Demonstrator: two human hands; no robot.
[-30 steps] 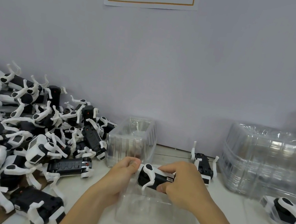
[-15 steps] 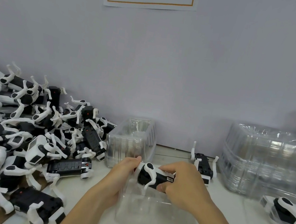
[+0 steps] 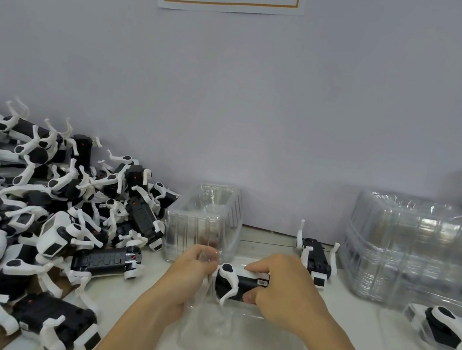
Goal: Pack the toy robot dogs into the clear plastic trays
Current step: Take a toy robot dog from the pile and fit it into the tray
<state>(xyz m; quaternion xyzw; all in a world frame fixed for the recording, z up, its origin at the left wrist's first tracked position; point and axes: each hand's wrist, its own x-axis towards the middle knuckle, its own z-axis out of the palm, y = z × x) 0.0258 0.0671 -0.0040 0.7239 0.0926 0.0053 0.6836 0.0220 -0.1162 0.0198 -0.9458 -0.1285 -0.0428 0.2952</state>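
Note:
A black-and-white toy robot dog (image 3: 236, 283) lies on its side at the far end of a clear plastic tray (image 3: 242, 346) in front of me. My right hand (image 3: 283, 292) grips the dog's body from the right, thumb below and fingers on top. My left hand (image 3: 189, 274) pinches the tray's clear far-left rim next to the dog's head. A large pile of toy robot dogs (image 3: 35, 219) fills the left side of the table.
An empty clear tray (image 3: 204, 219) stands upright against the wall behind my hands. One dog lies on its back (image 3: 316, 256) at the right rear. A stack of clear trays (image 3: 423, 253) rises at right, with a packed dog in a tray (image 3: 450, 330) before it.
The dog has sunk a little lower into the tray's far end under my right hand. My left hand has shifted slightly on the tray rim.

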